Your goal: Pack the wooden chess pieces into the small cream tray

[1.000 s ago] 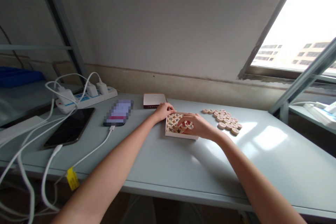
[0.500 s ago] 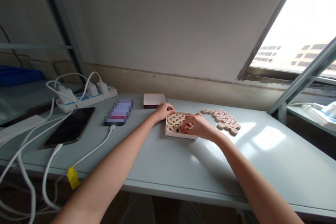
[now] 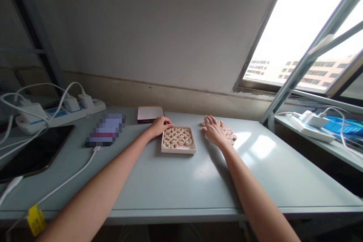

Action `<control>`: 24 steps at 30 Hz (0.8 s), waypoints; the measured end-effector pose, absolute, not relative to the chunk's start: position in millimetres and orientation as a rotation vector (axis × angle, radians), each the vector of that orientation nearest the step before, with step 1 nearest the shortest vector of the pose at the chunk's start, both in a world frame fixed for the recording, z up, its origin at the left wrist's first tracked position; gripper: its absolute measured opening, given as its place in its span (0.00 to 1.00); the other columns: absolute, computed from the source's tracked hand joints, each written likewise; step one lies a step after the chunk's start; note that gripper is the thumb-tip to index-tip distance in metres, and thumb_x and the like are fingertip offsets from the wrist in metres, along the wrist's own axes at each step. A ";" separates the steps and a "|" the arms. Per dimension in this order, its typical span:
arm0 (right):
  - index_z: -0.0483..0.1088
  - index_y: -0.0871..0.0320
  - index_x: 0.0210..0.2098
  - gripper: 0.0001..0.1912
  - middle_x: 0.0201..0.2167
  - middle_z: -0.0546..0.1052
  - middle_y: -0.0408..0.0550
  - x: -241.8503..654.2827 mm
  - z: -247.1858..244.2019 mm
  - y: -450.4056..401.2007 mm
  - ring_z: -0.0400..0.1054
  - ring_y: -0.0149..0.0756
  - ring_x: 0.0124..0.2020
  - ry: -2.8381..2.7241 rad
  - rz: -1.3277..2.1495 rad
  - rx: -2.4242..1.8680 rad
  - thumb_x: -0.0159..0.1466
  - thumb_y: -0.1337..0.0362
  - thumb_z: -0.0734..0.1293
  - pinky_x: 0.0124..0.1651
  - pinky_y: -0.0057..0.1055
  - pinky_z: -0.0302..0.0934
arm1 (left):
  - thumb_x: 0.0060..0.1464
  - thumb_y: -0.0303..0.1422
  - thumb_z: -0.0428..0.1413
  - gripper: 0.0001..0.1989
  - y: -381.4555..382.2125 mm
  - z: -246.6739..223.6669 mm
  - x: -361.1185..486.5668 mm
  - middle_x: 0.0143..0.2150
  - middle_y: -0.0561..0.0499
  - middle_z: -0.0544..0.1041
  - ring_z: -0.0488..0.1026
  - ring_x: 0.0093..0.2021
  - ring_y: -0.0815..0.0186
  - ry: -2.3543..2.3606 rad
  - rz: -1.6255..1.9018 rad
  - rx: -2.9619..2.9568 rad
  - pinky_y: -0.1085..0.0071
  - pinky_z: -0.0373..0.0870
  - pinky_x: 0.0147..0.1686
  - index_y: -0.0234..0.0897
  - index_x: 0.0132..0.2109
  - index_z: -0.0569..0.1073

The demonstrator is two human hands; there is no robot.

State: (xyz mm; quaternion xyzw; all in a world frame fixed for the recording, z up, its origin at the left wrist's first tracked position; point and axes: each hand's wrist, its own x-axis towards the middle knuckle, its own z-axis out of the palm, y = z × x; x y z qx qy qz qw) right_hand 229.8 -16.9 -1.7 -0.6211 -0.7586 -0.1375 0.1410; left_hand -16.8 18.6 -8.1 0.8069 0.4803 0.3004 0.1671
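A shallow white box (image 3: pixel 178 151) sits on the desk, filled with rows of round wooden Chinese chess pieces (image 3: pixel 174 135) that carry black characters. Bare white bottom shows at its front right corner. My left hand (image 3: pixel 159 126) grips the box at its back left corner, fingers curled over the rim. To the right of the box, my right hand (image 3: pixel 214 131) is spread palm down over a cluster of loose chess pieces (image 3: pixel 229 134), holding nothing that I can see. It hides part of that cluster.
Behind my left hand lies the box lid (image 3: pixel 150 113). Further left are a charging phone (image 3: pixel 106 130), a dark tablet-like device (image 3: pixel 36 151) and a power strip (image 3: pixel 92 106) with white cables. The desk's front edge (image 3: pixel 176 213) runs below; a window is at right.
My right hand has left the box and moved right, its fingers opening over the loose pieces. My left hand stays at the box corner. The view has turned right.
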 end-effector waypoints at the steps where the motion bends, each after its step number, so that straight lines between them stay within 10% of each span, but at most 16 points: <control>1: 0.63 0.56 0.48 0.16 0.55 0.58 0.56 233.6 -5.5 -14.6 0.45 0.48 0.57 -2.205 -0.392 -1.830 0.61 0.66 0.57 0.52 0.57 0.39 | 0.46 0.33 0.53 0.09 18.1 -7.5 -16.8 0.31 0.48 0.76 0.71 0.33 0.65 1.369 0.853 2.302 0.74 0.63 0.33 0.33 0.30 0.75; 13: 0.71 0.49 0.34 0.11 0.40 0.67 0.45 223.9 28.3 -39.8 0.57 0.41 0.46 -2.227 0.062 -1.450 0.55 0.53 0.64 0.48 0.41 0.51 | 0.47 0.32 0.52 0.08 14.5 -4.8 -17.5 0.32 0.47 0.76 0.71 0.33 0.65 1.360 0.839 2.310 0.74 0.63 0.33 0.33 0.30 0.74; 24: 0.72 0.53 0.32 0.11 0.34 0.68 0.44 182.8 37.8 -58.0 0.62 0.34 0.38 -2.522 0.474 -1.153 0.48 0.69 0.70 0.42 0.30 0.56 | 0.46 0.32 0.53 0.07 18.0 -8.9 -17.9 0.31 0.48 0.76 0.70 0.33 0.67 1.309 0.894 2.289 0.74 0.63 0.34 0.33 0.29 0.74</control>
